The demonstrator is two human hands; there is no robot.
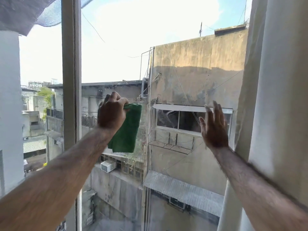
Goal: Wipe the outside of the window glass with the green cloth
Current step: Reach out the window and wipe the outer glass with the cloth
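Observation:
My left hand (pixel 111 112) is raised in the middle of the view and grips the top edge of the green cloth (pixel 127 130), which hangs down below the fist. To its left stands the grey upright window frame (pixel 70 97), with a glass pane (pixel 41 64) beyond it. My right hand (pixel 213 125) is held up at the right with its fingers spread and nothing in it. Whether the right palm touches glass I cannot tell.
A pale curtain (pixel 275 97) hangs down the right edge, against my right forearm. Grey netting (pixel 25 12) sags at the top left. Outside are concrete buildings (pixel 196 72), cables and a long drop to the roofs below.

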